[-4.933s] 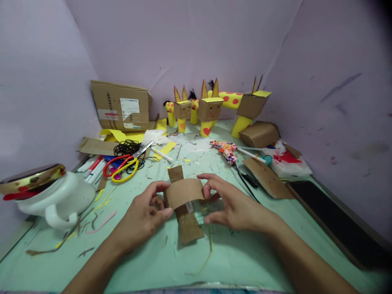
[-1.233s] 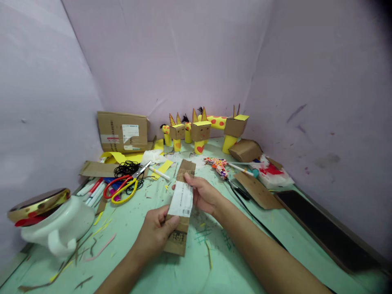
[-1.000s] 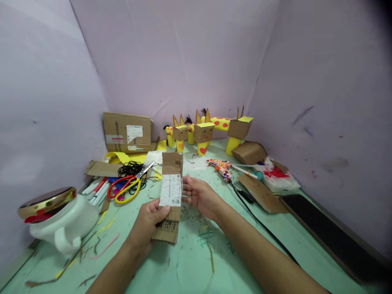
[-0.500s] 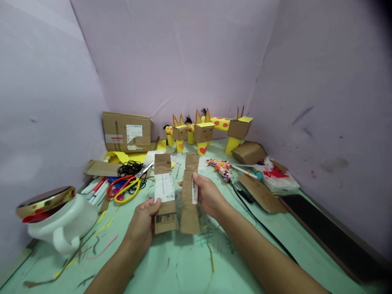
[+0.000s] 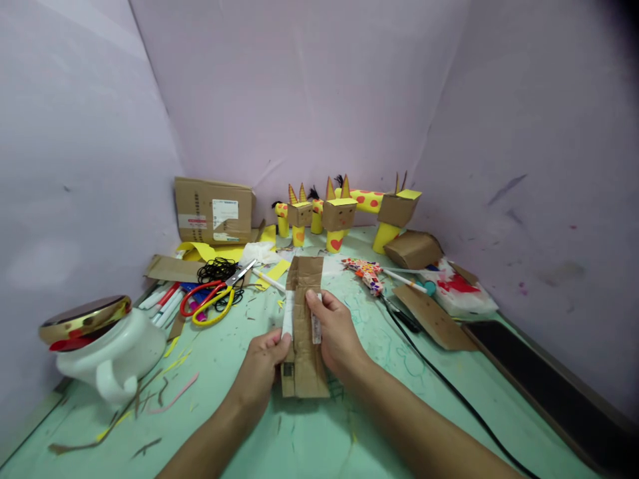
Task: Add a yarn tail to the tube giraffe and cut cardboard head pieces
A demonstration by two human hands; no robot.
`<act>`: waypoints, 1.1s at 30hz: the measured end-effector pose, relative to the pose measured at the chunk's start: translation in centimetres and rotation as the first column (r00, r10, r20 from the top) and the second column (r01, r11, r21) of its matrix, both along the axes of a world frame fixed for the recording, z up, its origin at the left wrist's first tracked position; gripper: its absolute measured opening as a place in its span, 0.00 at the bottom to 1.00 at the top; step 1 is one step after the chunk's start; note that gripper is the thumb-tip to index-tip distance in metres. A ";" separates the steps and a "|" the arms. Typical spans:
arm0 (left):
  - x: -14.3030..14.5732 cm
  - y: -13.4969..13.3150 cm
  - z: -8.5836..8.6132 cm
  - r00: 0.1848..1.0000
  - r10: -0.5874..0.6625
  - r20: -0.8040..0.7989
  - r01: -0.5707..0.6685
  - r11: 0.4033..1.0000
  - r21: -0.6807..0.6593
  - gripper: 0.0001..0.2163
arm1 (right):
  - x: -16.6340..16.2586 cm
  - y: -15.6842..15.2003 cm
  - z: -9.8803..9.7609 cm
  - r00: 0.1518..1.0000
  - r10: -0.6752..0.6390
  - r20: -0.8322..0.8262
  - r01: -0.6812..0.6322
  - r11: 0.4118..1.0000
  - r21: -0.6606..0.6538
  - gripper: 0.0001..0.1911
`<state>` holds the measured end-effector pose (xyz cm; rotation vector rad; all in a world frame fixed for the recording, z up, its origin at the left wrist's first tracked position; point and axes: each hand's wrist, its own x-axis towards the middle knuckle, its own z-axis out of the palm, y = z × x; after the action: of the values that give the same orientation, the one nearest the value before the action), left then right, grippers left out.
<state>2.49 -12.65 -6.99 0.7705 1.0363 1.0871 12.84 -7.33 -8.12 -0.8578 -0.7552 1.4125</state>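
My left hand (image 5: 262,362) is closed on a narrow cardboard strip (image 5: 288,369) with a white label on its face. In my right hand (image 5: 335,329) is a second brown cardboard strip (image 5: 307,359), pinched near its middle, with a white label at its right edge. The two strips are upright, and the right one overlaps the left one. Whether their faces touch, I cannot tell. Both are held above the green tabletop (image 5: 389,432).
To the left are red-and-yellow scissors (image 5: 212,299), black cord (image 5: 217,269) and a white cup (image 5: 112,359). A patterned glue gun (image 5: 364,273) and a dark flat slab (image 5: 539,392) are on the right. Yellow cardboard figures (image 5: 339,216) stand behind, beside a cardboard box (image 5: 214,209).
The two cardboard strips were apart, side by side; now they are together and overlapping. My left hand has moved right towards my right hand, and the view has shifted slightly.
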 end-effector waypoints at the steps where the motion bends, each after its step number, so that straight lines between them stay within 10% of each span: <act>1: 0.0 0.0 -0.1 1.000 -0.014 0.003 0.014 1.000 -0.002 0.21 | 0.0 0.0 -0.1 1.000 -0.012 0.013 0.011 1.000 0.008 0.13; 17: 0.4 -0.5 -0.2 0.984 -0.107 -0.144 0.130 0.979 0.159 0.18 | -0.1 -0.4 0.4 0.962 -0.272 0.033 0.273 0.962 -0.028 0.22; 24: 0.3 -0.6 -0.4 0.983 -0.181 -0.037 0.182 0.983 0.033 0.14 | 1.4 0.6 1.7 0.949 0.250 -0.194 -0.272 0.957 -0.099 0.12; 33: 0.4 -0.7 -0.3 0.941 -0.326 -0.095 0.332 0.942 0.053 0.22 | 1.7 1.1 1.9 0.971 0.167 -0.169 -0.205 0.949 -0.240 0.14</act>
<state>2.86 -13.37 -7.34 1.0133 0.9039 0.8094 14.55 -6.22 -6.27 -0.8851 -0.5590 1.7508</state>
